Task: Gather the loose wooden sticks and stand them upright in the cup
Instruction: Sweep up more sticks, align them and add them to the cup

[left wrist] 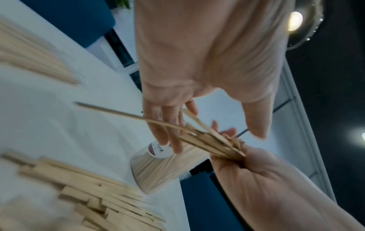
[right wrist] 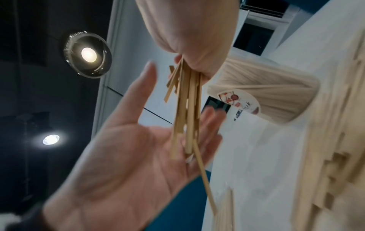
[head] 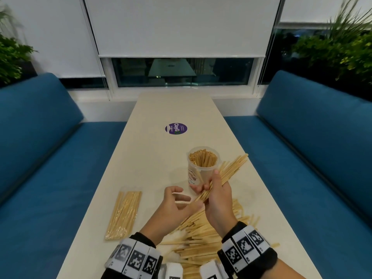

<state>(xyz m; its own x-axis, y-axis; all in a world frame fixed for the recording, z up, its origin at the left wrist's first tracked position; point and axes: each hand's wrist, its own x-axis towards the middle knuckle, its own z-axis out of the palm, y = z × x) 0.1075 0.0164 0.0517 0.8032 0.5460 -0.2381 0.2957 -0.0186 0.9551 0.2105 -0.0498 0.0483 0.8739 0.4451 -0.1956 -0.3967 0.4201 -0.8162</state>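
Note:
A clear plastic cup packed with upright wooden sticks stands mid-table. Just in front of it my right hand grips a bundle of sticks that slants up to the right, past the cup. My left hand is open, its fingers against the bundle's near ends. The right wrist view shows the bundle hanging from my right fist onto the flat left palm, with the cup behind. A loose pile of sticks lies under my wrists.
A sealed clear packet of sticks lies on the table at the left. A round purple sticker sits farther back. Blue benches run along both long table edges, and a window wall closes the far end.

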